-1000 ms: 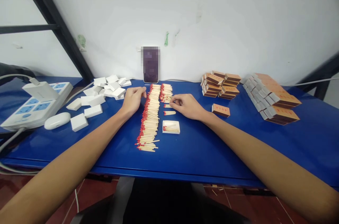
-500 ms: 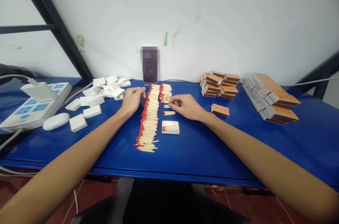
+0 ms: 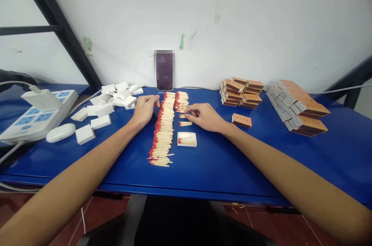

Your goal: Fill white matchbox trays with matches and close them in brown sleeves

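Note:
My left hand [image 3: 144,109] rests curled at the left edge of a long row of red-tipped matches [image 3: 164,129], thumb and fingers close together; whatever is inside them is hidden. My right hand [image 3: 205,117] is closed in a pinch at the right end of a few matches [image 3: 181,116] lying on the table. A shorter pile of matches [image 3: 181,100] lies just beyond it, and another small group of matches [image 3: 185,124] lies just below. Nearer to me sits a white matchbox tray [image 3: 187,139] with some matches in it.
White matchbox trays [image 3: 100,122] lie heaped at left, beside a power strip [image 3: 37,116] and a white oval case [image 3: 61,133]. A phone [image 3: 165,71] leans on the wall. To the right are a single matchbox [image 3: 241,120], stacked matchboxes [image 3: 242,93] and a larger stack [image 3: 302,102].
The right hand has shifted very slightly left at the matches. Otherwise both hands and the things on the table look the same.

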`<state>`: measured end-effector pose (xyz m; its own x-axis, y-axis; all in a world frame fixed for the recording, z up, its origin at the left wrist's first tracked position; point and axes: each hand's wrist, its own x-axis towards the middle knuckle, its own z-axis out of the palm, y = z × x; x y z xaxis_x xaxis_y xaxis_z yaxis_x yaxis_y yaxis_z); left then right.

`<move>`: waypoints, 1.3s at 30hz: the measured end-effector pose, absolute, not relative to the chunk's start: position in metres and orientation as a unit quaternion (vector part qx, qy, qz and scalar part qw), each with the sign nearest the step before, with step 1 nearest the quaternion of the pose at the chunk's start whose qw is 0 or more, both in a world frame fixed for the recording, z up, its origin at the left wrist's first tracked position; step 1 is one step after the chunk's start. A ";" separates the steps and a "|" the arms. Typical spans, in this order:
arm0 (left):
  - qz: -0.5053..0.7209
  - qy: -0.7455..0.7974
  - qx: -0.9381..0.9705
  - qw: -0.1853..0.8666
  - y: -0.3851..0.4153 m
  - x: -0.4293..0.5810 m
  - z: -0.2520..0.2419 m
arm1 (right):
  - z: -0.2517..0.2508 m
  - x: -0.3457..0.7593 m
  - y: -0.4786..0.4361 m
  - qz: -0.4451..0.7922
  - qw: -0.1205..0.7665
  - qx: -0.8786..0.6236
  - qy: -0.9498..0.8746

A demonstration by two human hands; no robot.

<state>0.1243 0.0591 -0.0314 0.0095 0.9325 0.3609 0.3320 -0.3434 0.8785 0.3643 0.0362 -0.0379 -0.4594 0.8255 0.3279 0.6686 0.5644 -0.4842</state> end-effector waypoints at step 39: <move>0.483 0.477 0.694 0.239 0.054 0.124 -0.028 | -0.016 0.363 0.022 0.170 0.196 -0.451 -0.854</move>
